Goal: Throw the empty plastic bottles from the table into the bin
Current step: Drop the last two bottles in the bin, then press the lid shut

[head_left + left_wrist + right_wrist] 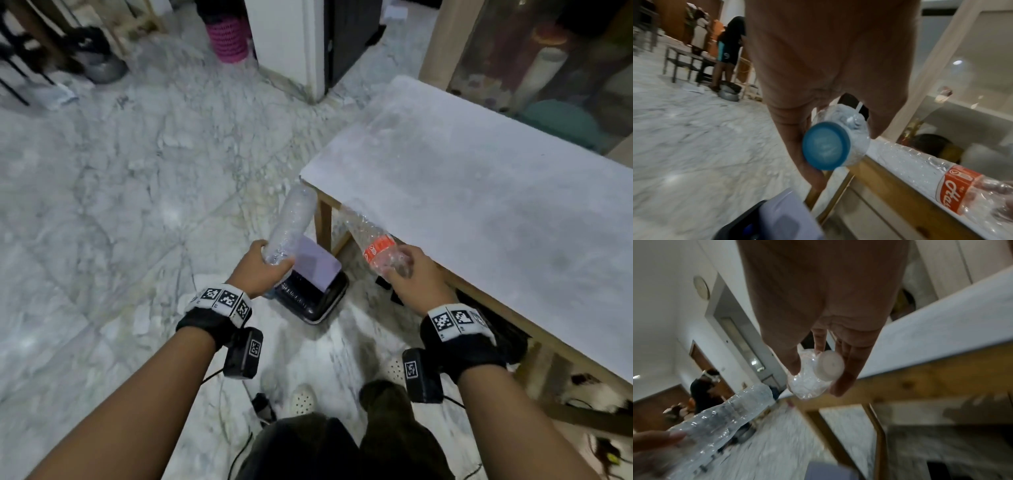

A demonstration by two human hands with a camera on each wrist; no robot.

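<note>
While above the bin (310, 294), each grip curled round a bottle's cap end: left hand (262, 270), right hand (416, 274).

Clear btl (290, 226) & red-label btl (375, 245) held over black bin (310, 301) w/ lilac lid

Bin (310, 294) on floor (120, 192), just left of bench (479, 192); one bottle (291, 226) above it, another (375, 246) to its right, at bench edge.
</note>
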